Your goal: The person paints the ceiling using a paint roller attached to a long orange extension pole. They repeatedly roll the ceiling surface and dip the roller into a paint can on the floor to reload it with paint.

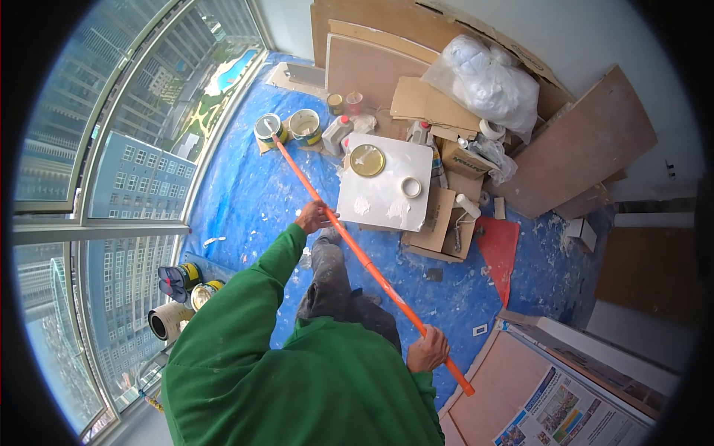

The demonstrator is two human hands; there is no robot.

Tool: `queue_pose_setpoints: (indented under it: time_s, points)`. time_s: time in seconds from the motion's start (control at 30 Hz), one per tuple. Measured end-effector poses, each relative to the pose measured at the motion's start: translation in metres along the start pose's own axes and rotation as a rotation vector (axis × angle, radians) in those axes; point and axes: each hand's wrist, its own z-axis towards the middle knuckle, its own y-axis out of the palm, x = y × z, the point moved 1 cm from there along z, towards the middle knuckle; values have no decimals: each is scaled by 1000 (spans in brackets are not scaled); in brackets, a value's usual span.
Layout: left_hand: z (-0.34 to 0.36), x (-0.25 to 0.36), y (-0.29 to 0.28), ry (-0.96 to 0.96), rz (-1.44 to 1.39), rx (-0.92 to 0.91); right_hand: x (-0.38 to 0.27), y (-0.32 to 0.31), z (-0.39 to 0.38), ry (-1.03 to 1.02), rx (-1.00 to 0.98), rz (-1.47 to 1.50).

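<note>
A long orange pole (381,279) slants across in front of me, held in both hands. My left hand (315,217) is closed round its middle, while my right hand (428,350) grips it close to the near end. The pole's far end reaches into an open paint can (268,137) on the blue sheet. Something whitish shows at that end inside the can; I cannot make out its shape. Touching distance to the right of it stands a second open can (306,128) with pale smears inside.
Blue plastic sheeting (238,186) covers the floor. A white board (383,182) carries a round lid (367,160) and a tape roll (410,187). Cardboard boxes (435,227), a bulging plastic bag (483,78) and leaning panels (576,145) stand right. Windows (141,171) line the left.
</note>
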Motion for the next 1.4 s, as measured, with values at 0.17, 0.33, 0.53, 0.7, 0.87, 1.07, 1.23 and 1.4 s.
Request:
queue_pose_setpoints:
  time_s: [0.17,0.33,0.53,0.7,0.87,1.07,1.23,1.4]
  points:
    - [-6,-10,0,-3,33,28,23,3,-16,117,-157,132]
    - [-19,-19,0,35,102,76,56,-24,-32,350,-604,497]
    - [-105,-30,60,217,281,-36,138,-13,-93,385,-818,1074]
    - [-186,-43,128,342,346,-200,199,23,-167,671,-1070,1400]
    - [-224,-42,222,455,568,-228,232,-22,-129,583,-958,1279]
    - [-267,-28,375,719,703,-373,263,-45,-37,612,-555,1446]
    - [-273,-29,523,809,722,-614,282,-57,10,637,-286,1545]
    - [-271,-19,683,826,729,-927,303,-76,44,629,-114,1628]
